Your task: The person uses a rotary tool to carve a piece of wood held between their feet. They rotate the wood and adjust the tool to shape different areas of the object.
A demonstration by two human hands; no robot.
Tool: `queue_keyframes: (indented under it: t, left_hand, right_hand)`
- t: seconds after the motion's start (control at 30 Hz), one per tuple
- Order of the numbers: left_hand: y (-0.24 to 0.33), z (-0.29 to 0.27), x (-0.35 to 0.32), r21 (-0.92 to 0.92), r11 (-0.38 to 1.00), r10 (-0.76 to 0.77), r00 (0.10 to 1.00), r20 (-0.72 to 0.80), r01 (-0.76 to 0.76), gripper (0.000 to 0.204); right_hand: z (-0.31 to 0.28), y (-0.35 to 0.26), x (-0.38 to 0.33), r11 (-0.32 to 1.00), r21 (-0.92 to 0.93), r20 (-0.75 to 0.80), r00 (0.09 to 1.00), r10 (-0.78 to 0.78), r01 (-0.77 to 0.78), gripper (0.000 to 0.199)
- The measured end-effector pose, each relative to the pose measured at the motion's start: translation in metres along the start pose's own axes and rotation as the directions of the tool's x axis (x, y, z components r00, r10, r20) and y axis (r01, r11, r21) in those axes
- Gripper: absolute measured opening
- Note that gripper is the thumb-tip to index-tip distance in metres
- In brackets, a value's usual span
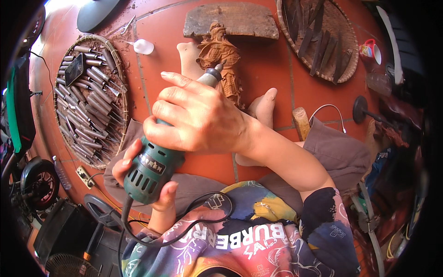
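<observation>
Rotary grinder (159, 159), green body, grey nose, black cord trailing to 6 o'clock, sits dead centre in my view. Left hand (147, 177) cups its vented rear, fingers curled shut around it; right hand (196, 117) wraps the neck, fully closed. I read this as aiming the bit before carving. Next move needs a steady, light approach. Carved wooden figure (220, 60) lies at 12 o'clock between bare feet; chisel basket (121, 76) at 10.

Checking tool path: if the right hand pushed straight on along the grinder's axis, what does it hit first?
Most likely the wooden figurine: the grinder tip in the right hand already points at it, though contact is unclear.
</observation>
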State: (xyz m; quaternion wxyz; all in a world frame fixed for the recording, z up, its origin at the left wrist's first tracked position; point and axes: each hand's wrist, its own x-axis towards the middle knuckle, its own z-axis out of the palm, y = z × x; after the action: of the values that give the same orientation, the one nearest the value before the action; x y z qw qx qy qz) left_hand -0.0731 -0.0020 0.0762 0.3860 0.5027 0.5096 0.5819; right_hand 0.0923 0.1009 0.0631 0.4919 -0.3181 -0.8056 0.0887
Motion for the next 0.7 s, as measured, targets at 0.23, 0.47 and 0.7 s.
queue_keyframes:
  t: [0.23,0.47,0.7]
  left_hand:
    - [-0.017,-0.010,0.002,0.033,0.979,0.201,0.978,0.063,-0.203,0.112]
    - [-0.001,0.010,0.017,-0.015,0.998,0.070,0.980,0.186,-0.068,0.084]
    - [-0.004,0.014,0.021,0.017,0.999,0.035,0.978,0.205,-0.040,0.084]
  right_hand:
    - [0.001,0.005,0.001,0.996,0.070,-0.081,0.995,0.054,-0.048,0.017]
    - [0.004,0.019,-0.005,0.993,0.086,-0.091,0.992,0.084,-0.076,0.016]
    - [0.005,0.027,-0.010,0.993,0.071,-0.072,0.993,0.096,-0.091,0.016]
